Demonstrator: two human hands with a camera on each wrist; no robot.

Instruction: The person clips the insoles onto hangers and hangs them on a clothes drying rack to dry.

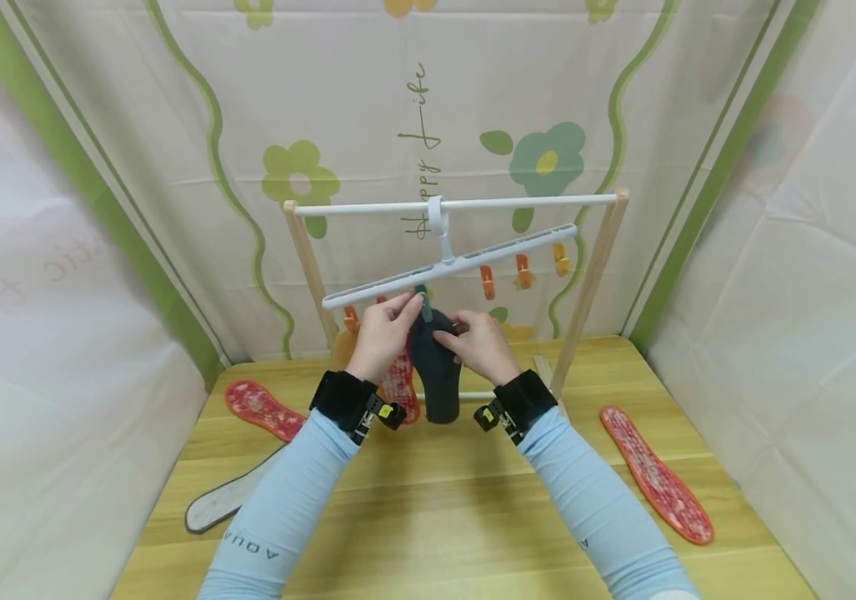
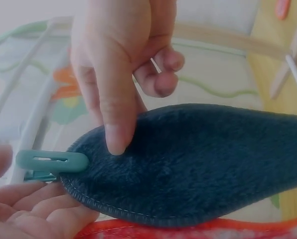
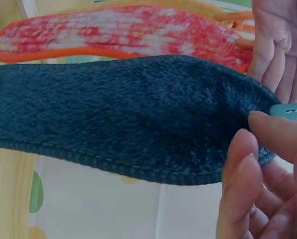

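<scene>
Sleeves fill the near edge of the head view, cut off at the elbows. Beyond them stands the tabletop (image 1: 435, 500), then the hanger (image 1: 448, 265) on its rail. Below it hangs the dark insole (image 1: 433, 367), its top hidden by both hands. Right hand (image 1: 480, 343) fingers pinch the insole; left hand (image 1: 382, 333) fingers pinch the green clip (image 2: 53, 162) at its tip.

Staged booth — flowered cloth backdrop (image 1: 428, 125)

Floral cloth walls (image 1: 172, 125), wooden tabletop (image 1: 435, 500)
</scene>
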